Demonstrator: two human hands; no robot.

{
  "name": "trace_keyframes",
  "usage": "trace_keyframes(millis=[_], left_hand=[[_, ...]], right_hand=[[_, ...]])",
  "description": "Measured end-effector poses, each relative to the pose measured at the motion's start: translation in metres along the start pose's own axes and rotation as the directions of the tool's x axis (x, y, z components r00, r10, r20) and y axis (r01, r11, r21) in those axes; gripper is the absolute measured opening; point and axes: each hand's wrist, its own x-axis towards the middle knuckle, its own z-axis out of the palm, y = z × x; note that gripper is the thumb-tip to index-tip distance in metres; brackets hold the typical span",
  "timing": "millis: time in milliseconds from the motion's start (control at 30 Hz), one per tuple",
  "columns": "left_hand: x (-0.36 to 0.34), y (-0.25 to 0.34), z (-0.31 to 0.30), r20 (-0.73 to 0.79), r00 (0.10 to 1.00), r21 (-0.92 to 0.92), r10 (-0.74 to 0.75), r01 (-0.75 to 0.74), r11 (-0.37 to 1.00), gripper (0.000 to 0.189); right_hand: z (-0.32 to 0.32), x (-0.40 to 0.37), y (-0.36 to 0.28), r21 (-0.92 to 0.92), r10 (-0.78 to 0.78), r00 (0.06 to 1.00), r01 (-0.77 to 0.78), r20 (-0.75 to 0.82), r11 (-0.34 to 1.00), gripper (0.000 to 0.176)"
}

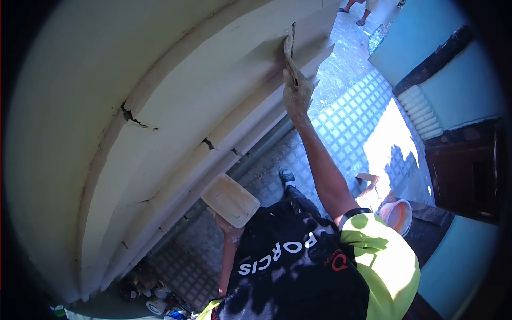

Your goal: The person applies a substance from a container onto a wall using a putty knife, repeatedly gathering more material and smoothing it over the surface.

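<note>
My right hand (pixel 297 98), dusted with pale plaster, is raised to the cream wall moulding (pixel 224 85). It is closed around a thin, plaster-smeared putty knife (pixel 289 56), seen nearly edge-on. The knife's tip lies by a dark vertical crack (pixel 293 29) near the wall's end. Lower down, my left hand (pixel 230 228) grips a shallow rectangular plastic tub (pixel 231 199) from beneath and the side. The tub is pale and smeared inside, and hides most of the left fingers.
More cracks, such as a broken gap (pixel 127 113), run across the stepped moulding. A bucket (pixel 396 217) stands on the tiled floor (pixel 346 117) at right, near a dark brown door (pixel 464 165). Cans and clutter (pixel 156 305) lie lower left. Another person's feet (pixel 360 22) show at the top.
</note>
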Motion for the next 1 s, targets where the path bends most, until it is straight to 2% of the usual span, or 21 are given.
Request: trace_keyframes(millis=[67,133,200,233,267,333,400,467,500,567,633,733,833,933,967,1000], left_hand=[[0.002,-0.002,0.001,0.004,1.0,0.018,0.008,-0.009,1.0,0.082],[0.002,-0.006,0.003,0.007,1.0,0.03,0.015,-0.015,0.999,0.082],[0.002,-0.005,0.006,0.007,1.0,-0.083,-0.03,0.031,0.996,0.083],[0.002,0.002,0.011,0.011,0.997,-0.2,-0.082,0.082,0.976,0.082],[0.001,0.008,0.017,0.022,0.991,-0.315,-0.131,0.131,0.94,0.082],[0.0,0.014,0.027,0.035,0.987,-0.413,-0.158,0.159,0.897,0.081],[-0.001,0.013,0.026,0.041,0.986,-0.436,-0.163,0.165,0.885,0.081],[0.004,0.006,0.023,0.038,0.989,-0.393,-0.142,0.146,0.908,0.081],[0.004,0.006,0.023,0.034,0.989,-0.413,-0.141,0.143,0.899,0.081],[0.003,0.008,0.024,0.024,0.99,-0.453,-0.141,0.137,0.881,0.082],[0.001,0.012,0.025,0.028,0.991,-0.47,-0.13,0.128,0.873,0.082],[0.0,0.02,0.025,0.05,0.989,-0.531,-0.141,0.146,0.834,0.082],[-0.004,0.02,0.022,0.059,0.989,-0.542,-0.138,0.148,0.827,0.081],[-0.001,0.016,0.015,0.071,0.992,-0.494,-0.108,0.129,0.86,0.081],[-0.001,0.015,0.011,0.074,0.992,-0.475,-0.098,0.121,0.871,0.081],[-0.002,0.016,0.009,0.061,0.993,-0.452,-0.099,0.116,0.884,0.082]], right_hand=[[-0.006,-0.014,-0.019,0.041,0.017,0.991,-0.022,0.132,0.999,0.032],[-0.019,-0.022,-0.013,0.184,0.029,0.95,-0.09,0.311,0.979,0.033],[-0.032,-0.006,-0.015,0.163,-0.022,0.972,-0.017,0.235,0.987,0.03],[-0.03,0.005,-0.018,0.241,0.019,0.996,-0.04,0.09,0.97,0.029],[-0.029,0.017,-0.014,0.264,0.04,0.999,-0.045,0.026,0.964,0.029],[-0.016,0.029,-0.028,0.198,0.078,0.997,-0.073,-0.018,0.977,0.031],[0.01,0.015,-0.04,0.216,-0.175,0.984,0.176,-0.028,0.96,0.031],[0.014,-0.004,-0.047,0.221,-0.333,0.942,0.314,0.051,0.923,0.032],[0.008,-0.021,-0.052,0.22,-0.362,0.921,0.328,0.14,0.919,0.032],[0.003,-0.03,-0.055,0.203,-0.294,0.929,0.251,0.226,0.947,0.033],[-0.011,-0.024,-0.057,0.168,-0.099,0.973,0.064,0.211,0.984,0.033],[-0.005,0.004,-0.05,0.051,0.022,0.996,-0.018,-0.088,0.999,0.034],[0.017,-0.009,-0.062,0.156,-0.215,0.975,0.204,0.057,0.967,0.037],[0.01,-0.035,-0.067,0.328,-0.163,0.958,0.079,0.235,0.941,0.033],[0.0,-0.044,-0.063,0.415,0.02,0.937,-0.173,0.348,0.893,0.032],[-0.006,-0.05,-0.062,0.459,0.182,0.861,-0.418,0.474,0.784,0.031]])
